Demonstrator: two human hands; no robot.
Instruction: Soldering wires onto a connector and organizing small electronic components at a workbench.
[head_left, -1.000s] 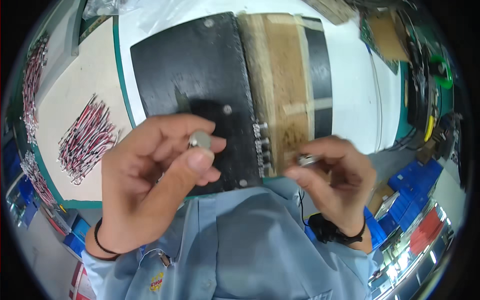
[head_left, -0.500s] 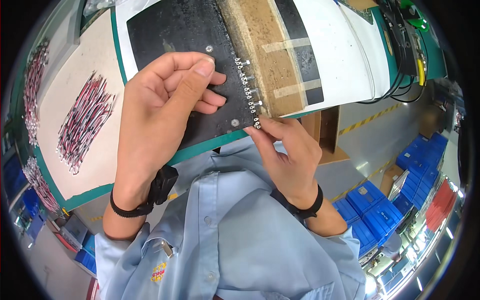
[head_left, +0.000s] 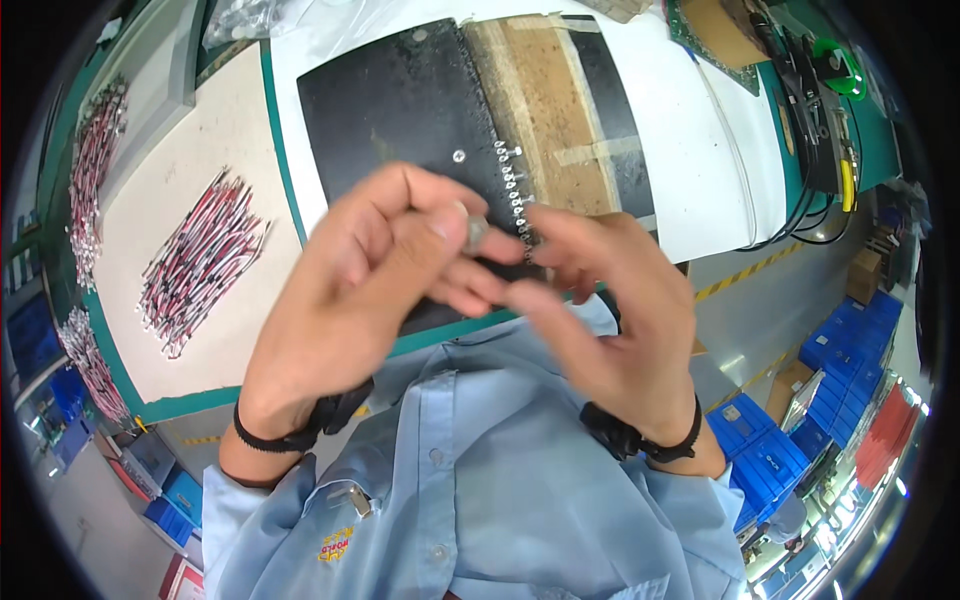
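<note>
My left hand (head_left: 390, 270) hovers over the near part of a black board (head_left: 400, 110). Its thumb and fingertips are pinched around something small and greyish, too blurred to make out. To its right, my right hand (head_left: 625, 310) is smeared by motion, with thumb and fingers apart and nothing visible between them. Its fingertips are close to the near end of a row of small white looped parts (head_left: 511, 183), set along the seam between the black board and a worn brown strip (head_left: 545, 90). The hands partly cover that row.
A bundle of red, black and white wires (head_left: 200, 260) lies on a pale board (head_left: 210, 130) at left, with more wire bundles (head_left: 95, 180) beyond. Black cables (head_left: 800, 190) and a green spool (head_left: 838, 68) are at far right. Blue bins (head_left: 755, 440) stand below right.
My right hand has left the near end of the row, lifting with its fingers spreading. My left hand has shifted right, closer to it. The whole view has shifted slightly.
</note>
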